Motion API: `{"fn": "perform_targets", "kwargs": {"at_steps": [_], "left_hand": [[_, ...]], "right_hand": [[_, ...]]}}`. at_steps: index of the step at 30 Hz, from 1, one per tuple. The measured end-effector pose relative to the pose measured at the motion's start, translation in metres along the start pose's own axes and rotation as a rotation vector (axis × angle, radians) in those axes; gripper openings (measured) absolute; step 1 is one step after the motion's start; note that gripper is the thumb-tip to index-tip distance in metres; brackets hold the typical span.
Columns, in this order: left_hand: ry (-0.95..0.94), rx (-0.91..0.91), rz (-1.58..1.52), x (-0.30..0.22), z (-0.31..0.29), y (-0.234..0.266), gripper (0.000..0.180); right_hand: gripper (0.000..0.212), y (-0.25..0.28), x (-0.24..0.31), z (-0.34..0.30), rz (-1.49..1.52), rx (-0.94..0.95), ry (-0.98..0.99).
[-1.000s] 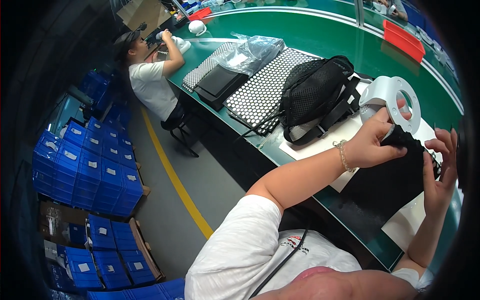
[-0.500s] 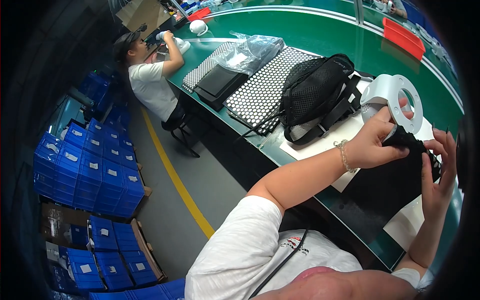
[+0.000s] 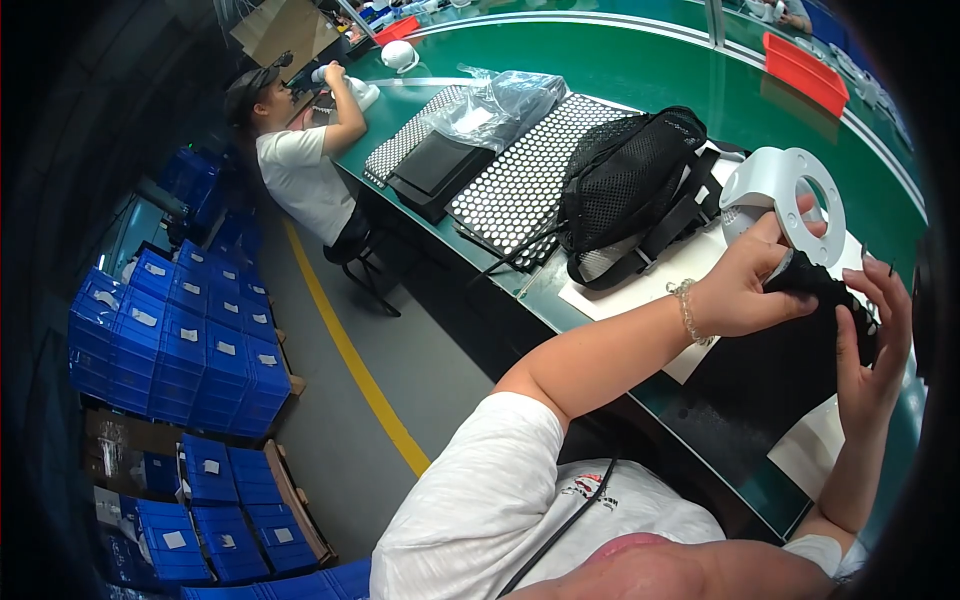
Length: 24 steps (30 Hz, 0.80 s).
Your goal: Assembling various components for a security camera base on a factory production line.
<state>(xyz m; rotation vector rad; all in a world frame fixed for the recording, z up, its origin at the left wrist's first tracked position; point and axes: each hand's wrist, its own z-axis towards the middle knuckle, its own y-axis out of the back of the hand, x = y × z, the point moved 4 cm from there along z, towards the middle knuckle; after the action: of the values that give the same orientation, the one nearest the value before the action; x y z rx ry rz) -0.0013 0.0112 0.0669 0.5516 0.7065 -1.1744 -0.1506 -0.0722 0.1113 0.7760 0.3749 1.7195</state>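
Observation:
My left hand (image 3: 755, 285), with a beaded bracelet at its wrist, is closed. Its thumb presses a bunched fold of a black flexible sheet (image 3: 745, 390), and its fingertips reach up to a white plastic housing (image 3: 825, 200) with a wide ring-shaped rim. On the right, my right hand (image 3: 878, 345) has its thumb and fingers on either side of the sheet's far edge. Small white dots show there, and the exact grip is partly hidden. The rest of the sheet hangs over white paper (image 3: 815, 440) at the table's near edge.
Left of my hands lie a black mesh bag (image 3: 630, 185) with straps, white-dotted sheets (image 3: 515, 190), a black box (image 3: 440, 175) and a clear plastic bag (image 3: 500, 105). A red tray (image 3: 805, 75) stands across the green table. Another person (image 3: 305, 150) sits far left, near stacked blue crates (image 3: 180, 335).
My right thumb and fingers have shifted slightly left along the sheet's edge. My left hand and the white housing stay almost where they were.

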Motion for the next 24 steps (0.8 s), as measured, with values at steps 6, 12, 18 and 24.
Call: {"fn": "perform_targets", "kwargs": {"at_steps": [6, 12, 18, 24], "left_hand": [[0.000, 0.005, 0.012, -0.0005, -0.0002, -0.0010, 0.027], [-0.016, 0.008, 0.024, -0.0008, 0.0000, -0.0019, 0.026], [-0.007, 0.026, 0.037, -0.0021, 0.0007, -0.0022, 0.027], [0.003, 0.040, 0.006, 0.0001, 0.0011, -0.0007, 0.031]], "right_hand": [[0.054, -0.0008, 0.0012, -0.0024, -0.082, 0.033, 0.022], [0.056, -0.0007, 0.0027, -0.0026, -0.023, -0.005, 0.024], [0.055, 0.0013, 0.0065, -0.0041, -0.035, -0.005, 0.122], [0.050, 0.0049, 0.0087, -0.0049, 0.013, 0.004, 0.118]]}}
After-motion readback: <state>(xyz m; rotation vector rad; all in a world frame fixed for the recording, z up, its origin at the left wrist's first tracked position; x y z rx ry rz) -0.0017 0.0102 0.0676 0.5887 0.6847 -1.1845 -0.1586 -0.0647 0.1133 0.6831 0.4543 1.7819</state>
